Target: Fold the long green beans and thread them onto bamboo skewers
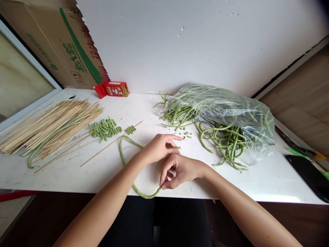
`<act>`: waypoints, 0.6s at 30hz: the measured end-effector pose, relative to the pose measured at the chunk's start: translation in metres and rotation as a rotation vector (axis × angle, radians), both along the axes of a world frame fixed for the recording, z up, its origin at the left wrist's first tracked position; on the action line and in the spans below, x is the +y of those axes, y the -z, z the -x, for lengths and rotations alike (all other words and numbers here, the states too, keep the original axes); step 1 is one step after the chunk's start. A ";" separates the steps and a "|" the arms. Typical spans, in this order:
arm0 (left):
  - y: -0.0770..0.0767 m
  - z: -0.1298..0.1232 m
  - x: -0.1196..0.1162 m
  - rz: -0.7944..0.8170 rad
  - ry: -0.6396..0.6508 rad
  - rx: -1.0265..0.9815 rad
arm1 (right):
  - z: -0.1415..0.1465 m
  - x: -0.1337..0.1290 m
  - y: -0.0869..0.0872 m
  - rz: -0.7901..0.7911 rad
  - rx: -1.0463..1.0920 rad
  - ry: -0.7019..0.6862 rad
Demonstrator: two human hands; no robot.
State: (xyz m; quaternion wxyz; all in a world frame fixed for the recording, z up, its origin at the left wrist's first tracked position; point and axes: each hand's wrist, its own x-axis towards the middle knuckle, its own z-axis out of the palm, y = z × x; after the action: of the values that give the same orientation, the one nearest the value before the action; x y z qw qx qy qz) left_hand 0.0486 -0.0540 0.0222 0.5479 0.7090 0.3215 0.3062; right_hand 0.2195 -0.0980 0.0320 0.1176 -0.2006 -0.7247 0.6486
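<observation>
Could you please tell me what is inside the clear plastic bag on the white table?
Inside the clear, crumpled plastic bag, long, thin green beans show through, some sticking out at its left end; glare and folds hide what lies deeper.

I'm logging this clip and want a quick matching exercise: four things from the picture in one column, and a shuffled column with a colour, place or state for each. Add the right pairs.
Column one
1. Phone
2. Right hand
3. Small box
4. Bag

Column two
A. Red, close to the carton
B. See-through, with beans poking out
C. Black, at the right end of the table
D. Pinching a long bean between its fingers

Right pairs
1-C, 2-D, 3-A, 4-B
</observation>
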 end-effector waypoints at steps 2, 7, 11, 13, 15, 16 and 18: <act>0.002 0.003 -0.009 -0.017 -0.020 0.028 | -0.001 0.000 0.000 0.014 0.008 -0.003; -0.011 0.023 -0.041 -0.351 -0.299 0.060 | -0.003 0.001 0.001 0.067 0.048 -0.005; -0.032 0.050 -0.085 -0.420 -0.432 0.138 | -0.007 0.005 0.003 0.086 0.069 0.057; -0.036 0.059 -0.110 -0.388 -0.403 0.185 | -0.009 0.007 0.003 0.092 0.081 0.102; -0.033 0.064 -0.131 -0.426 -0.417 0.201 | -0.009 0.008 0.003 0.093 0.087 0.150; -0.029 0.064 -0.140 -0.453 -0.438 0.191 | -0.009 0.009 0.003 0.091 0.087 0.168; -0.020 0.061 -0.151 -0.498 -0.490 0.163 | -0.007 0.008 0.004 0.089 0.085 0.187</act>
State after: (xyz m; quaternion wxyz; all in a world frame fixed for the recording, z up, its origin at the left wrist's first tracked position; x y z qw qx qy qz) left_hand -0.0126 -0.2054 0.0425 0.2412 0.7447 0.4402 0.4398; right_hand 0.2264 -0.0897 0.0282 0.1993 -0.2449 -0.6677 0.6741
